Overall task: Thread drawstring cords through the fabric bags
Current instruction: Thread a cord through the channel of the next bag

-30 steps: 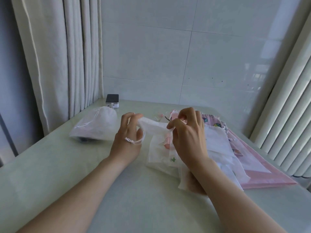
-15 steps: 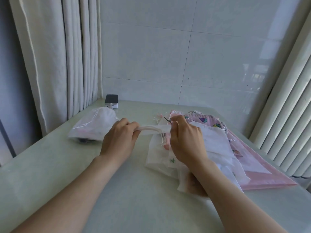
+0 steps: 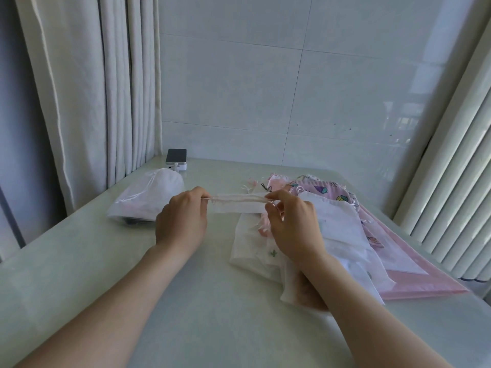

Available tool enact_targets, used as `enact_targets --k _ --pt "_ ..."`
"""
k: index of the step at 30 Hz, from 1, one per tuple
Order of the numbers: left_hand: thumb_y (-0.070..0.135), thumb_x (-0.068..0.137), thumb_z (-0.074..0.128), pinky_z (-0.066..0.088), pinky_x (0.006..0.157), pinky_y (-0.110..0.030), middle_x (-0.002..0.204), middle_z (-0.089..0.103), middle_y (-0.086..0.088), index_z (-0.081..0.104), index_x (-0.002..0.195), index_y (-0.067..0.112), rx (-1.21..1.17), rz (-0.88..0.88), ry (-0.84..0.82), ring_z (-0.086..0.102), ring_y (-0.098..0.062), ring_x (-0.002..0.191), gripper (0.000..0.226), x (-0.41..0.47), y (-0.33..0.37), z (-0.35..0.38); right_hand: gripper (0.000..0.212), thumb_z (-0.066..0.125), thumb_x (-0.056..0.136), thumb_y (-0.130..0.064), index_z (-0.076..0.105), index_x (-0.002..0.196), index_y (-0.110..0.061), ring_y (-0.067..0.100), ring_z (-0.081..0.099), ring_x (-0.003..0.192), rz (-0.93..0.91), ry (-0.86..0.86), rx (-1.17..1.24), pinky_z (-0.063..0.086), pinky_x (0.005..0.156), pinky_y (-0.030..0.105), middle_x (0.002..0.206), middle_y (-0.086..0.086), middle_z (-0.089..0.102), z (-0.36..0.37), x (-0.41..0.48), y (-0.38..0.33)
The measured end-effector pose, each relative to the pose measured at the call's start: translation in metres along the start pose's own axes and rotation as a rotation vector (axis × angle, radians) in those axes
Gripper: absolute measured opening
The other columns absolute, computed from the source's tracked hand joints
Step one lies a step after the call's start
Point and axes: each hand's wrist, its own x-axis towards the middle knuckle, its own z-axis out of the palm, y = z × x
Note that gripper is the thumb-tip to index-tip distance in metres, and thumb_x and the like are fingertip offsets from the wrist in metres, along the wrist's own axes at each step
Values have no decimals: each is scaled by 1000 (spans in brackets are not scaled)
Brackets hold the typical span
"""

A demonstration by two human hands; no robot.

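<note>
Holding the white bag by its top hem, I have it stretched level between my 2 hands, lifted just above the tabletop and in front of the pile of bags on my right. My left hand has its fingers curled in and pinches the left end of the hem, where a short tip of what I take to be the cord shows at my fingertips. My right hand pinches the right end the same way, fingers bent round the cloth. Thin loops hang by its fingertips, but I cannot tell whether they belong to this bag or to the pile behind.

I judge the cloth to be very light, thin and limp. It sags below the hem and will bunch at once if I let the pull go slack. The hem is the only firm part, a narrow stitched channel, so that is where to take hold: 1 pinch at each end, on the seam and not on the loose body. The cord looks soft and fine, likely to slide back into the channel, so its tip wants a tight fingertip pinch while the other hand eases the gathers along.

Off to my left, 1 filled bag lies drawn closed, with a small device just behind it.
</note>
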Motion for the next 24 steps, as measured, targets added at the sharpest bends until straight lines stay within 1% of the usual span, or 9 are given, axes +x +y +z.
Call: enact_targets --k 3,6,8,10,13,15,18,21,24 --pt "28 109 47 41 66 -36 99 70 -3 65 107 21 50 -67 2 55 -30 84 19 1 -1 -3 20 60 99 -9 74 113 -14 13 64 85 6 3 57 38 69 11 62 -12 64 2 0 -2" --pt "7 105 45 42 77 -36 108 68 -9 66 119 13 -69 -98 -27 60 -32 100 25 3 -5 2 24 56 101 -10 74 116 -13 15 65 85 48 20 99 40 74 22 80 -4 73 4 1 1" --pt "-7 98 41 39 83 -31 107 67 -11 63 126 8 -208 -156 -51 58 -28 104 39 5 -3 3 23 56 102 -12 75 114 -16 10 58 71 118 24 167 39 71 26 70 -9 65 2 3 1" --pt "-1 102 41 38 83 -30 101 69 -6 61 125 9 -269 -246 -42 56 -25 101 32 6 -2 3 20 59 101 -16 76 110 -21 11 55 60 205 36 285 43 66 29 64 -3 63 -2 5 0" --pt "22 109 43 45 80 -36 82 74 7 67 109 17 -205 -337 -16 62 -26 98 25 10 -8 0 17 62 100 -17 75 103 -28 21 62 65 342 76 497 56 71 37 78 11 72 -7 7 -4" --pt "26 108 44 50 80 -36 72 73 9 72 96 20 -205 -357 -25 65 -25 94 31 9 -11 -2 18 61 100 -17 75 99 -28 16 60 63 428 112 607 55 70 37 75 6 71 -8 8 -4" --pt "15 107 42 49 75 -34 77 72 7 72 100 19 -334 -357 -46 63 -24 91 31 8 -10 -1 17 59 101 -16 75 100 -22 12 56 58 550 161 749 50 67 33 70 -1 64 -10 10 -3" --pt "-1 98 36 54 77 -36 87 62 2 69 111 21 -613 -453 -89 62 -21 73 42 14 -6 1 12 60 101 -15 72 104 -18 10 62 57 611 225 832 53 64 29 69 -2 65 -13 10 -2" --pt "-4 87 36 53 64 -35 69 45 -2 75 106 7 -882 -631 -85 44 -12 44 45 23 -2 1 8 64 99 -17 70 104 -18 10 73 69 622 304 869 56 69 30 75 -2 72 -14 11 -1"
